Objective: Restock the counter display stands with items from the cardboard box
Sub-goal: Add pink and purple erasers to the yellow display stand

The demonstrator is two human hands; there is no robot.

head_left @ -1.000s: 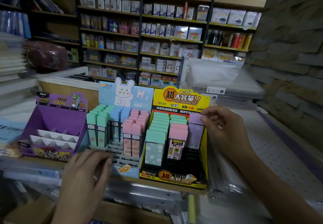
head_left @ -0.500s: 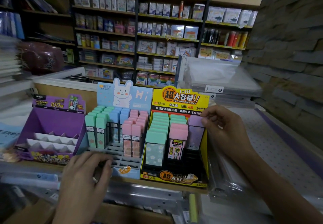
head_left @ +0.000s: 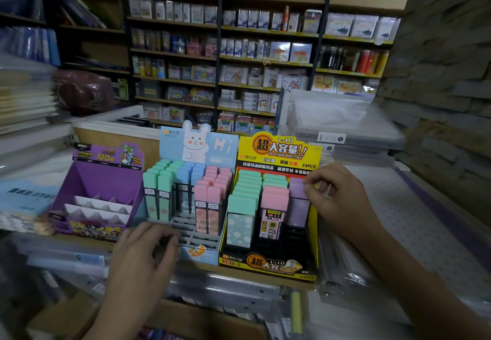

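Note:
The yellow display stand [head_left: 279, 151] holds rows of green, pink and purple lead cases. My right hand [head_left: 337, 199] pinches the cap of a purple case [head_left: 297, 193] standing in the stand's right column. To its left, the blue rabbit stand [head_left: 196, 145] carries green, blue and pink cases, and several front slots of its grey grid [head_left: 194, 233] are bare. My left hand [head_left: 143, 260] rests on that grid's front left corner, holding nothing. The purple stand [head_left: 98, 180] at the left has only white dividers inside. A brown cardboard edge [head_left: 61, 315] shows at the bottom left.
Clear plastic folders [head_left: 334, 119] are stacked behind the yellow stand. Wrapped packs lie under the counter front [head_left: 225, 289]. Stacked books [head_left: 24, 100] rise at the left, stocked shelves [head_left: 239, 60] fill the back, and a stone wall [head_left: 446, 74] stands at the right.
The purple case has sunk lower into its slot under my right hand. My left hand has slid slightly forward onto the blue stand's grid.

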